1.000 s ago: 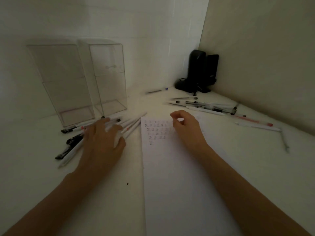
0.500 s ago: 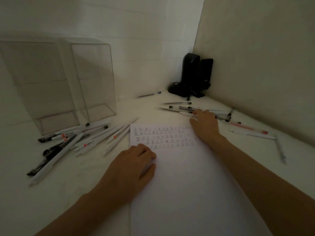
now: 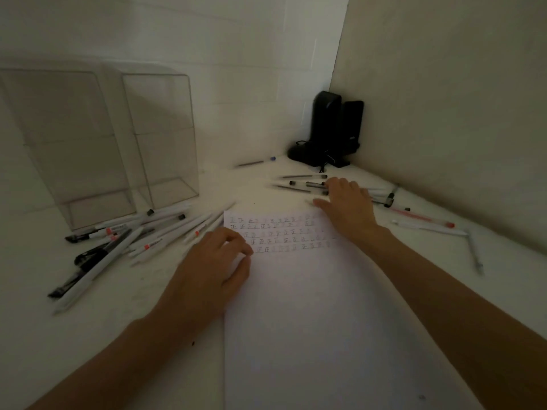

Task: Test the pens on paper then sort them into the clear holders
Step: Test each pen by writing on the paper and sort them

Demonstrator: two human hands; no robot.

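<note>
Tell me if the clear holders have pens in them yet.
Empty. Both holders stand bare inside; pens lie on the table beside them.

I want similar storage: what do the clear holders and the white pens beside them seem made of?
Clear holders: probably glossy acrylic or similar rigid plastic; the wall shows through, edges thin and straight. White pens: likely smooth plastic barrels, though dim light hides the finish.

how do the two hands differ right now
The left hand rests on the left edge of the paper, fingers loosely curled; the right hand reaches farther, fingers spread flat over the thin pens beyond the paper. The left hand sits beside the written rows; the right hand lies past them. Neither plainly grips a pen.
</note>
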